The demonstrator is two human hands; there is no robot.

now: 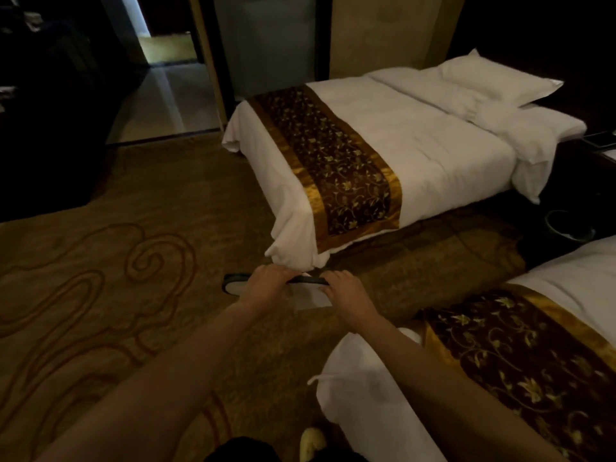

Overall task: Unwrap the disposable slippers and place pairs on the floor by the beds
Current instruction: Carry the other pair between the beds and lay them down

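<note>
Both hands gripped a pair of disposable slippers held out over a patterned carpet in a dim twin room. The left hand closed its fingers over the top edge of the pair near the middle, while the right hand curled over the same edge toward the 3 o'clock end. The slippers ran flat and sideways between the two grips, their dark rounded sole rim and pale face jutting out past the left hand toward 9 o'clock. A thin white wrapper hung below the pair, between the two hands; whether it was paper or film could not be told.

Just beyond the hands, at 12 o'clock, stood the foot corner of the far bed, dressed in smooth white linen with a glossy gold-edged brown runner stitched in a leaf pattern and a plump white pillow. The near bed, at 4 o'clock, carried a matching runner. The carpet showed looping brown swirls on tan pile.
</note>
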